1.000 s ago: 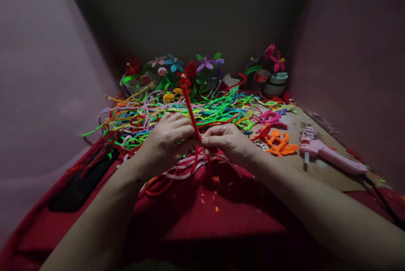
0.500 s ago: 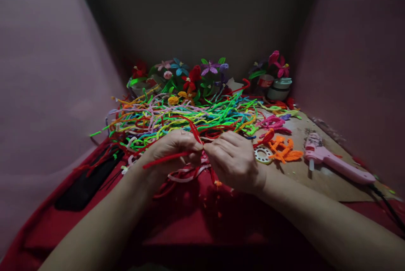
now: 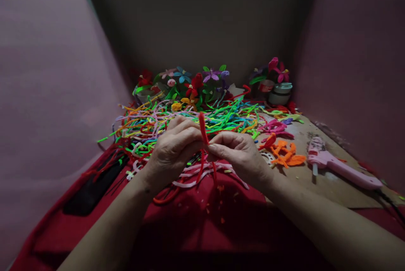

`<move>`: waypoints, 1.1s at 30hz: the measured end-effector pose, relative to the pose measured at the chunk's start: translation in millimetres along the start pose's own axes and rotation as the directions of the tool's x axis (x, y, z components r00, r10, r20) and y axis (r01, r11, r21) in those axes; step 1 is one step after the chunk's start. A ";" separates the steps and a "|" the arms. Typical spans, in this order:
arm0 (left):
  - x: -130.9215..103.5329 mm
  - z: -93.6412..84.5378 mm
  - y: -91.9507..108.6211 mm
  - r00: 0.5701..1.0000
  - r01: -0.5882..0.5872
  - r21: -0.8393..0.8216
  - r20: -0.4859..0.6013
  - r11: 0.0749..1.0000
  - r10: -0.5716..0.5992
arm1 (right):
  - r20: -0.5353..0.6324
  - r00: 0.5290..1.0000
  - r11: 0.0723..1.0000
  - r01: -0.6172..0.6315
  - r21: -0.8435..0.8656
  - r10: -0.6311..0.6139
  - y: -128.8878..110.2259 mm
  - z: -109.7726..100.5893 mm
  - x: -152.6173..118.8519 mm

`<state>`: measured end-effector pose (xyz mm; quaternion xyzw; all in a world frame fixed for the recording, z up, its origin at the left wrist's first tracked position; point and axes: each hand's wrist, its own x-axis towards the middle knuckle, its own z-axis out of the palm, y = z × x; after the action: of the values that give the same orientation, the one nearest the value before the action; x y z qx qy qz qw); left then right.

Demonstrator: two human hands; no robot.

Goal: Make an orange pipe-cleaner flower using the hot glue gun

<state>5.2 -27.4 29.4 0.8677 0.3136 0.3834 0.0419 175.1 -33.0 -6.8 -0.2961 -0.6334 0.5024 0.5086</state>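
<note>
Between my two hands is a red pipe cleaner (image 3: 203, 127), its folded part standing upright and thin red ends hanging below the fingers. My left hand (image 3: 177, 146) is closed on it from the left, fingers curled. My right hand (image 3: 242, 153) pinches it from the right between thumb and forefinger, the fingertips of both hands nearly touching. Pale pink pipe cleaners (image 3: 190, 183) lie on the red cloth (image 3: 104, 237) beneath. Just beyond the hands spreads a large heap of many-coloured pipe cleaners (image 3: 221, 115), partly hidden by my fingers.
On a brown board (image 3: 341, 188) at the right lie a pink glue gun (image 3: 348, 169), orange pipe-cleaner pieces (image 3: 287, 153) and a white round spool (image 3: 268, 158). A black flat object (image 3: 87, 195) lies at the left. Pipe-cleaner flowers (image 3: 211, 73) and a lidded jar (image 3: 281, 93) stand at the back.
The red pipe cleaner has turned from slanting leftward to upright. My left hand has rolled so its back shows, and my right hand has changed from a fist-like grip to a fingertip pinch.
</note>
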 end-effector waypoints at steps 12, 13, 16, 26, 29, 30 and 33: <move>0.9 5.7 -11.4 0.740 0.667 -0.363 0.418 0.650 -0.526 | -0.020 1.000 0.976 -0.021 -0.217 0.017 11.6 1.5 4.0; 1.4 5.8 -10.9 0.750 0.657 -0.343 0.385 0.671 -0.537 | -0.015 0.995 0.985 -0.098 -0.145 0.096 10.7 0.5 5.2; 2.1 8.2 -8.7 0.808 0.586 -0.261 0.251 0.767 -0.532 | -0.055 0.983 0.979 -0.180 -0.092 0.176 9.2 -1.4 7.3; 1.4 7.4 -9.1 0.883 0.416 -0.012 0.244 0.909 -0.401 | -0.051 0.945 0.779 0.235 -0.581 -0.323 15.8 -1.9 4.2; 2.1 3.8 -8.5 0.864 0.396 -0.075 0.367 0.915 -0.344 | 0.120 0.753 0.412 0.479 -0.775 -0.647 13.3 -3.3 3.5; 2.2 3.2 -7.8 0.864 0.377 -0.087 0.390 0.922 -0.317 | 0.200 0.714 0.307 0.513 -0.802 -0.671 12.7 -3.9 3.6; 2.1 1.7 -6.3 0.847 0.401 -0.072 0.409 0.913 -0.340 | 0.283 0.726 0.217 0.511 -0.832 -0.626 12.6 -5.4 4.9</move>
<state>4.2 -20.9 27.6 0.8431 0.4301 0.2117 0.2437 177.0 -22.7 -17.1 -0.2856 -0.8273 -0.1333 0.4649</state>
